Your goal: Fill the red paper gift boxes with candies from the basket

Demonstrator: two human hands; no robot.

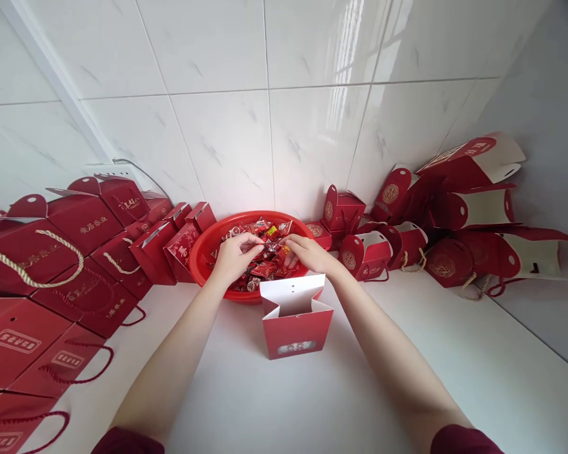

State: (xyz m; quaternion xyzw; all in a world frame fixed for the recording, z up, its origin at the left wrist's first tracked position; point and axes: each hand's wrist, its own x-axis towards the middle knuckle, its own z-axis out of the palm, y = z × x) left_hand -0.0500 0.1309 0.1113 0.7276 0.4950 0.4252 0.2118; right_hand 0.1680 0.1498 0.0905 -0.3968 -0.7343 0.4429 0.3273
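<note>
A red plastic basket (pixel 199 252) holds many wrapped candies (pixel 264 270), mostly in red wrappers. Over its left part my left hand (pixel 238 255) is closed, thumb and forefinger pinched together; what lies between the tips is too small to make out. My right hand (pixel 307 252) dips into the basket's right side with bent fingers around a wrapped candy (pixel 283 253), partly hidden by them. In front of the basket, between my forearms, stands an upright red paper box (pixel 298 334) with an open top and white inside.
On the left, stacked red gift boxes (pixel 76 233) with rope handles reach toward the front. Smaller red boxes (pixel 154 252) stand beside the basket. Open red boxes (pixel 473 208) pile up on the right. A tiled wall (pixel 218 139) rises behind the white table (pixel 350 403).
</note>
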